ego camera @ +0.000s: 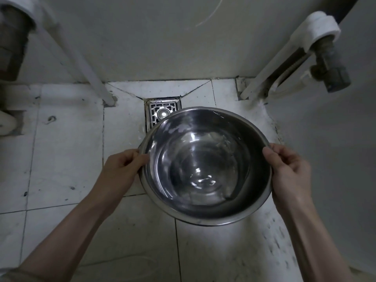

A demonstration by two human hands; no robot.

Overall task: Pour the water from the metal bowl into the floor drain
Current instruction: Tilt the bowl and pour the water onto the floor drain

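A large shiny metal bowl (205,165) hangs above the white tiled floor, held by its rim on both sides. My left hand (122,169) grips the left rim, my right hand (289,169) grips the right rim. Clear water lies in the bottom of the bowl and glints. The square metal floor drain (160,112) sits in the tiles just beyond the bowl's far left edge, which hides part of its grate. The bowl looks roughly level, perhaps tipped slightly away from me.
A white pipe (85,64) slants down to the floor left of the drain. Another white pipe with a metal valve (331,68) comes down at the right. A grey wall stands just behind the drain. Wet patches mark the tiles around the grate.
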